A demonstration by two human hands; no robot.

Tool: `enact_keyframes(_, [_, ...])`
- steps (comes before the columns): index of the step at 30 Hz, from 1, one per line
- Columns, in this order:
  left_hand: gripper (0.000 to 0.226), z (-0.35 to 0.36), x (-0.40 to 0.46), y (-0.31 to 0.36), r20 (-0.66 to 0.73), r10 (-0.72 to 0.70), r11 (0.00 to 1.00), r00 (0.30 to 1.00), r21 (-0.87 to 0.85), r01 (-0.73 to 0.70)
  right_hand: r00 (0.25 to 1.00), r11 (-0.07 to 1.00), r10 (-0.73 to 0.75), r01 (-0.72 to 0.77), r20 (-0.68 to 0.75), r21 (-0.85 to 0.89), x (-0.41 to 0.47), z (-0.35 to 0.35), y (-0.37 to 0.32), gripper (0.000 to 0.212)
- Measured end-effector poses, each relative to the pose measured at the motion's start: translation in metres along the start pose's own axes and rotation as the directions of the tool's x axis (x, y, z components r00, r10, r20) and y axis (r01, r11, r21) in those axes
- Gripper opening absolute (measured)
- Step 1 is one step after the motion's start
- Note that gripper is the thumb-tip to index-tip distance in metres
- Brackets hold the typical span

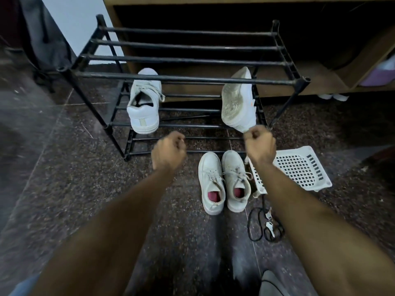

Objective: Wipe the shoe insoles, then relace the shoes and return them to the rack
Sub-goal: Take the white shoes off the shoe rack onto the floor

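A black metal shoe rack [183, 79] stands in front of me. On its middle shelf a white sneaker [144, 105] sits upright at the left. At the right a second white sneaker [237, 101] lies tipped on its side, sole facing me. My right hand [259, 146] is closed at that sneaker's heel and seems to grip it. My left hand [168, 150] is a closed fist over the rack's lower front bars, with nothing visible in it. A laced pair of white shoes with red insoles [224, 180] stands on the floor between my arms.
A white perforated plastic basket [299, 169] lies tilted on the floor at the right. A black cord with keys [267, 225] lies near my right forearm. A wooden cabinet [320, 73] stands behind the rack. The floor is dark speckled stone.
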State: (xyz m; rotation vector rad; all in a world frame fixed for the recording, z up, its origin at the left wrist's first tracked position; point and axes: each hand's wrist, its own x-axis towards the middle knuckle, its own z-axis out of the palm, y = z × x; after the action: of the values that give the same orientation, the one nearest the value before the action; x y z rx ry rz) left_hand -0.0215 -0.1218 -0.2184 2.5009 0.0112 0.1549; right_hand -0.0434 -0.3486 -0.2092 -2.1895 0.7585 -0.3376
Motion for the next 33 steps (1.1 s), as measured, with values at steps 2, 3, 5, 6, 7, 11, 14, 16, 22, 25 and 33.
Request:
enact_keyframes(2, [0.021, -0.025, 0.016, -0.001, -0.147, -0.008, 1.000, 0.989, 0.004, 0.009, 0.994, 0.980, 0.109, -0.103, -0.025, 0.168, 0.016, 0.000, -0.016, 0.036])
enact_keyframes(3, [0.022, -0.034, 0.024, -0.004, -0.195, 0.004, 1.000, 0.981, 0.026, 0.001, 0.986, 0.962, 0.166, -0.157, -0.022, 0.225, 0.025, 0.002, -0.019, 0.044])
enact_keyframes(5, [0.027, -0.045, 0.038, -0.014, -0.224, 0.040, 0.993, 0.974, 0.118, -0.014, 0.960, 0.910, 0.278, -0.269, 0.018, 0.317, 0.039, 0.007, -0.022, 0.052])
enact_keyframes(6, [0.031, -0.048, 0.044, -0.020, -0.222, 0.058, 0.983, 0.973, 0.181, -0.018, 0.948, 0.875, 0.314, -0.310, 0.050, 0.373, 0.044, 0.010, -0.022, 0.052])
enact_keyframes(7, [0.035, -0.049, 0.050, -0.027, -0.218, 0.076, 0.970, 0.973, 0.243, -0.021, 0.937, 0.840, 0.338, -0.342, 0.087, 0.421, 0.047, 0.013, -0.022, 0.047])
enact_keyframes(11, [0.052, -0.055, 0.076, -0.047, -0.107, 0.117, 0.923, 0.987, 0.378, -0.069, 0.909, 0.771, 0.374, -0.416, 0.185, 0.483, 0.056, 0.017, -0.022, 0.033])
enact_keyframes(14, [0.059, -0.060, 0.097, -0.053, 0.051, 0.129, 0.879, 0.990, 0.457, -0.138, 0.889, 0.741, 0.410, -0.455, 0.204, 0.494, 0.062, 0.021, -0.021, 0.037])
enact_keyframes(16, [0.058, -0.065, 0.107, -0.051, 0.134, 0.128, 0.843, 0.983, 0.506, -0.179, 0.874, 0.699, 0.432, -0.481, 0.225, 0.529, 0.065, 0.024, -0.021, 0.042])
enact_keyframes(22, [0.051, -0.069, 0.121, -0.042, 0.229, -0.013, 0.883, 0.973, 0.459, -0.096, 0.826, 0.615, 0.459, -0.562, 0.329, 0.554, 0.062, 0.026, -0.019, 0.054])
enact_keyframes(25, [0.053, -0.066, 0.123, -0.044, 0.224, -0.038, 0.892, 0.974, 0.447, -0.067, 0.792, 0.622, 0.442, -0.609, 0.422, 0.492, 0.064, 0.023, -0.017, 0.073])
enact_keyframes(33, [0.057, -0.070, 0.128, -0.041, 0.288, -0.054, 0.845, 0.956, 0.524, -0.110, 0.775, 0.689, 0.354, -0.594, 0.523, 0.415, 0.063, 0.037, -0.051, 0.058])
